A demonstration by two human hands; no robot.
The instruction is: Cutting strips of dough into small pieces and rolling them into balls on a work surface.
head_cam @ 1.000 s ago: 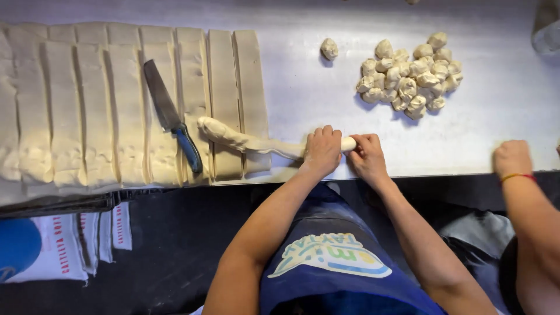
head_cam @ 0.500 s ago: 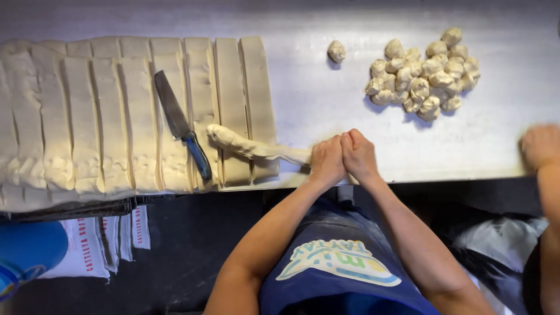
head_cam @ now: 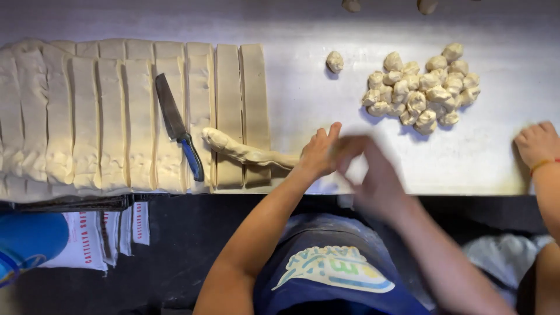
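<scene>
Our left hand [head_cam: 318, 154] pinches the end of a pale rolled dough rope [head_cam: 248, 153] lying across cut strips, steadying it; our blurred right hand's [head_cam: 373, 175] grip we cannot tell.

A pale, brightly lit worktop [head_cam: 303, 23] stands above a dark floor [head_cam: 175, 262].

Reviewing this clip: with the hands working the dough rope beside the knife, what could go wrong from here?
1. The knife lies blade-up the slab on the cut dough strips, close to the dough rope; a reach could brush its edge.
2. The left hand holds the rope's end near the table edge; a torn-off piece might drop.
3. The right hand is blurred, and another person's hand rests nearby, so they might bump.
</scene>
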